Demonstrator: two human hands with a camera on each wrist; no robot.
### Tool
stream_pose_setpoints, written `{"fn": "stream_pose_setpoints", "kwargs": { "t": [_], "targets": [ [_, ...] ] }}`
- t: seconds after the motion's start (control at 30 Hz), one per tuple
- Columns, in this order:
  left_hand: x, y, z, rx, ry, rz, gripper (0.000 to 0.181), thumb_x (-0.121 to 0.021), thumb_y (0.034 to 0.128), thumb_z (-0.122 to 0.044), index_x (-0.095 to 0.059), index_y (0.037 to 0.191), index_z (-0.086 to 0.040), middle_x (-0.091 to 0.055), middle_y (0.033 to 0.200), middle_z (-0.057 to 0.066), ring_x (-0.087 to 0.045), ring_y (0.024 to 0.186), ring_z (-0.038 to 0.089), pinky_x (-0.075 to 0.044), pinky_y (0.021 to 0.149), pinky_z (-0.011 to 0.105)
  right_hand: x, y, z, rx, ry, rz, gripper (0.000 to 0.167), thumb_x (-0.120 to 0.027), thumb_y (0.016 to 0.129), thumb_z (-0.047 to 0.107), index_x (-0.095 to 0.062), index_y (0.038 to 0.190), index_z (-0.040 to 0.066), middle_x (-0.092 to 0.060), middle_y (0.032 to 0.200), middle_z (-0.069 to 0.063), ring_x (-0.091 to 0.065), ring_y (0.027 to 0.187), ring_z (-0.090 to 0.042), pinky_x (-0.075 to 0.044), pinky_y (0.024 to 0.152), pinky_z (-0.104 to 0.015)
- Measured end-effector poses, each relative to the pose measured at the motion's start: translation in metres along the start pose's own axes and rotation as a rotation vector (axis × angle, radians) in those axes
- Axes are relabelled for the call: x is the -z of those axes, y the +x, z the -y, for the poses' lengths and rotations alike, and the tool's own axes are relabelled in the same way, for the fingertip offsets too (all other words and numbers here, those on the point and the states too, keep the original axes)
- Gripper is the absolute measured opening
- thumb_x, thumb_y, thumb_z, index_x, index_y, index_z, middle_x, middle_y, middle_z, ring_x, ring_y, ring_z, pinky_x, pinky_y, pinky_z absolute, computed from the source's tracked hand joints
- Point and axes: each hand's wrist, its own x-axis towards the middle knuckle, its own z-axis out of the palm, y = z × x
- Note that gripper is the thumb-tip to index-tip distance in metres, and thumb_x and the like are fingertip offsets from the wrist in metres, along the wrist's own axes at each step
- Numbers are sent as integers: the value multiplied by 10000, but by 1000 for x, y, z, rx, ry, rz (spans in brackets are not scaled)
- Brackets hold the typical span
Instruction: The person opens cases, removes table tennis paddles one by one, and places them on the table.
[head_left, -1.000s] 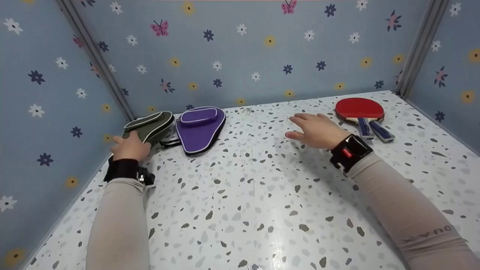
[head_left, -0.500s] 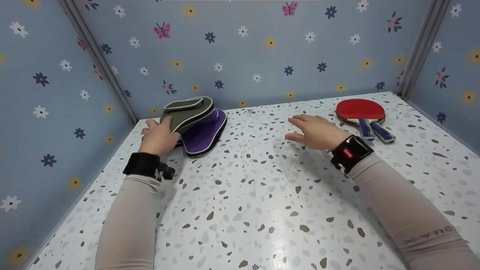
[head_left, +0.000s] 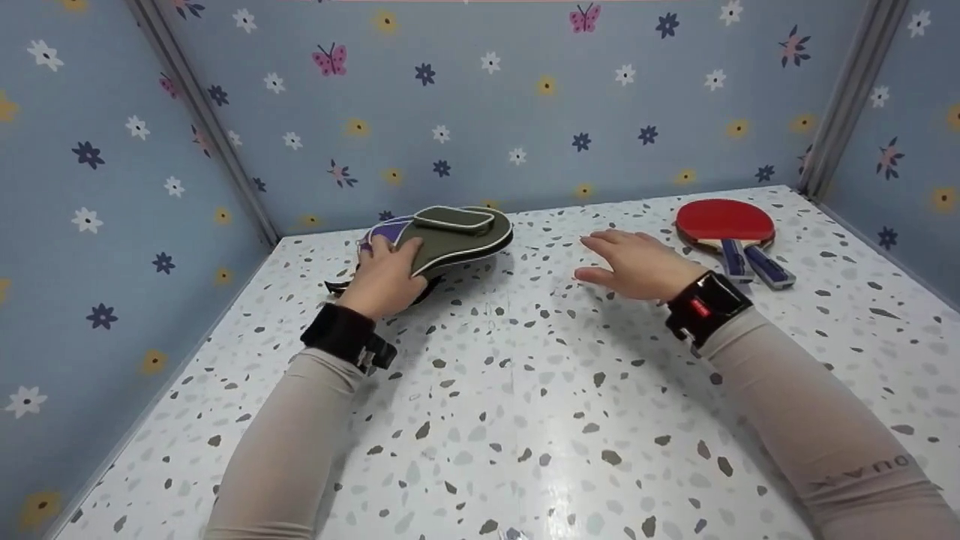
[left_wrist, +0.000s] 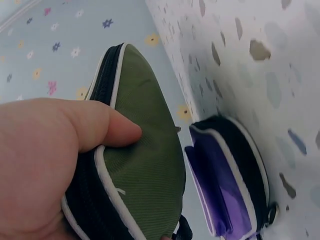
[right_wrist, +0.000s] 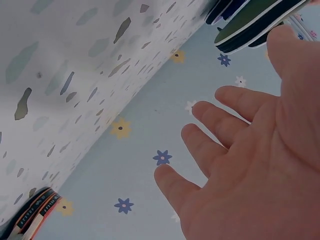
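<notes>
My left hand [head_left: 384,281] grips an olive-green table tennis bat case [head_left: 457,238] with white piping, thumb on its near side. In the left wrist view the green case [left_wrist: 152,100] is held off the table, its dark zip edge showing. Partly covered beneath it lies a purple bat case [head_left: 384,229]; the left wrist view shows the purple case [left_wrist: 225,170] apart from the green one, on the table. Palm down above the table, my right hand [head_left: 637,264] has its fingers extended and touches nothing. Under the left palm, the hidden fingers cannot be made out.
Two table tennis bats, the upper one a red bat [head_left: 724,220], lie overlapped at the back right with blue handles toward me. The speckled white table [head_left: 510,420] meets flowered walls [head_left: 517,97] at the back and both sides.
My left hand has lifted the green case from the back left corner and carried it right, across the purple case. The right hand and the bats have stayed in place.
</notes>
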Motion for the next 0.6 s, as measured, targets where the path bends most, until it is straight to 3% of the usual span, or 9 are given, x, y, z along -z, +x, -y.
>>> {"fn": "stream_pose_setpoints", "kwargs": {
  "t": [0.37,0.6],
  "targets": [
    [-21,-6,-38,-103,-17,98,776,-620,1031,-196,-331,1751,-164,-343,1469,241,-385,1248,412,-474,1065,585,-1,-1,-2,-8,7,11,747,-548,1153,494,-393,1689,-2,-401,1706,-281,-338,1595,-484,-251,1295,-653],
    [-27,-12,-58,-246,-29,220,821,-647,1024,-194,-301,1767,-238,-398,1354,141,-407,1204,313,-491,1024,507,2,-4,-6,68,-21,-31,548,-579,1125,120,-460,1626,-65,-508,1599,-337,-450,1514,-522,-351,1241,-673]
  ]
}}
